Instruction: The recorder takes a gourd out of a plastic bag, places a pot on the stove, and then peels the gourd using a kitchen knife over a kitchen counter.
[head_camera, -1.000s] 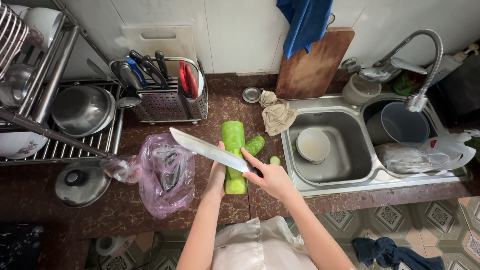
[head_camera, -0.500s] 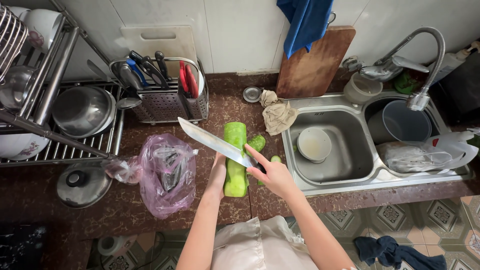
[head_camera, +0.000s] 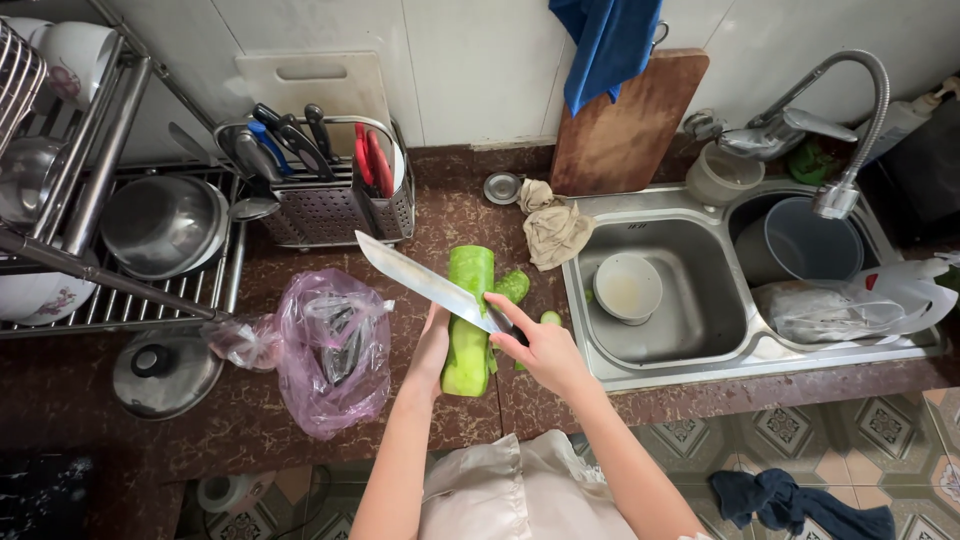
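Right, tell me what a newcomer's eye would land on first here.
The long bright green peeled gourd lying on the dark brown stone counter draws the eye first, steadied by the left hand. Across it slants a long steel knife, gripped by the right hand. Left of them sits a crumpled pink plastic bag, and to the right the steel sink holds a white bowl.

A long gourd (head_camera: 468, 320) lies on the worktop (head_camera: 420, 420), directly in front of the person. A knife (head_camera: 425, 283) slants across it, blade pointing left. A plastic bag (head_camera: 330, 350) lies to the gourd's left, with a pot lid (head_camera: 165, 372) further left. Behind stands a utensil caddy (head_camera: 335, 205); left of it is a dish rack (head_camera: 120, 240). The sink (head_camera: 700, 330) sits to the right, holding a bowl (head_camera: 622, 287).
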